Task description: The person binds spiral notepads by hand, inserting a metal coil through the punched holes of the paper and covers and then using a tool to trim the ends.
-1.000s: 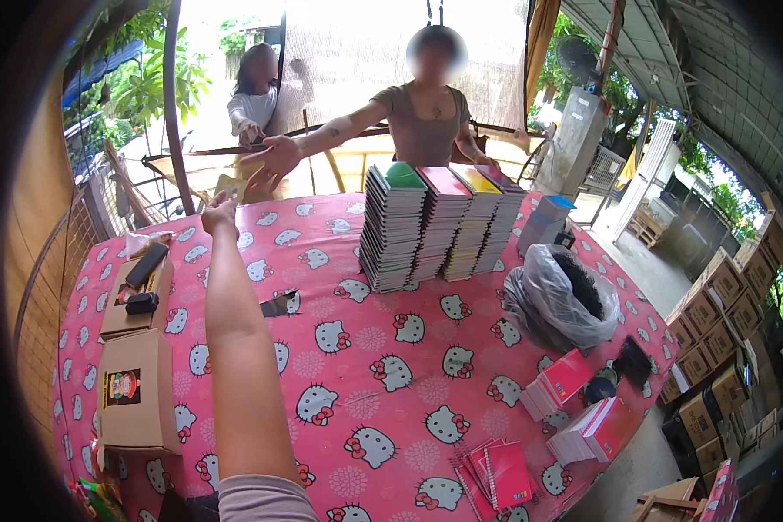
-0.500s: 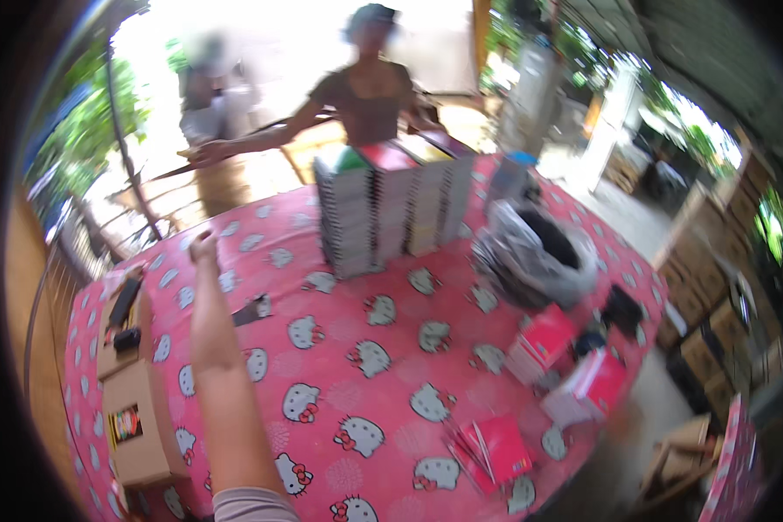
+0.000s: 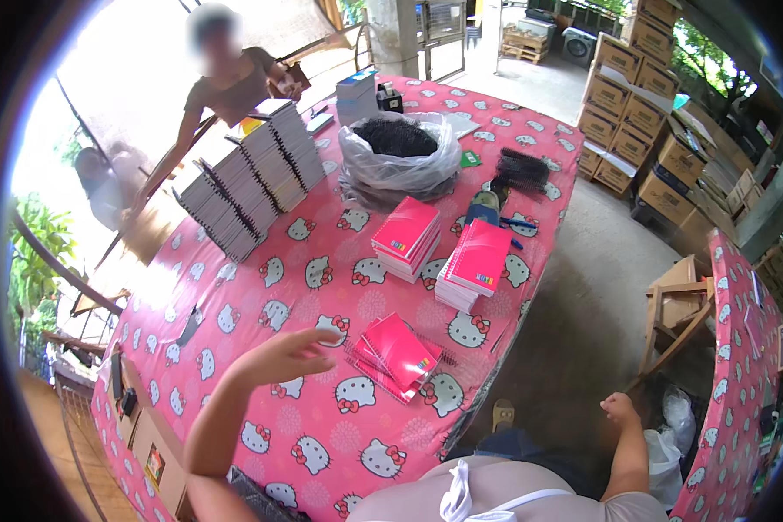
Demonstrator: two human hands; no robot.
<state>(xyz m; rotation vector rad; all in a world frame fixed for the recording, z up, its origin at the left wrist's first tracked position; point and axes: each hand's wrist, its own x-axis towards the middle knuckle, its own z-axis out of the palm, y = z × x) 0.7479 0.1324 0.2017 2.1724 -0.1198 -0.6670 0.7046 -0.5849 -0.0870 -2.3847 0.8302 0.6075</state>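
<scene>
Landmark for all positions: the translucent plastic bag [image 3: 400, 178] on the table, mouth open, filled with black coils [image 3: 396, 137].

My left hand [image 3: 291, 357]: open, fingers extended, nothing in the grasp. It is nearer to me than the bag and to the left of it, above the pink patterned tablecloth [image 3: 322, 418]. Fingertips point at the loose pink notebooks [image 3: 398, 350], just beside them; no contact observed, height above the cloth cannot be judged.

My right hand [image 3: 618, 407]: fingers curled closed, off the table, nearer to me than the bag and well to its right. I cannot tell whether anything sits inside the curl.

Loose pink notebooks: spiral-bound, overlapping at uneven angles, lying flat on my side of the bag.

Two neater piles of the same kind also on my side of the bag: the first pile [image 3: 406, 230] close to it, the second pile [image 3: 478, 257] further right. Pliers with blue handles [image 3: 518, 224] lie to the right of the bag and a little nearer to me; a flat black bundle [image 3: 522, 170] lies directly to its right.

Left of the bag: tall stacks of spiral-bound books [image 3: 252, 178], with a co-worker [image 3: 226, 83] standing behind them, one arm extended. Beyond the bag: a blue-topped stack [image 3: 357, 97].
</scene>
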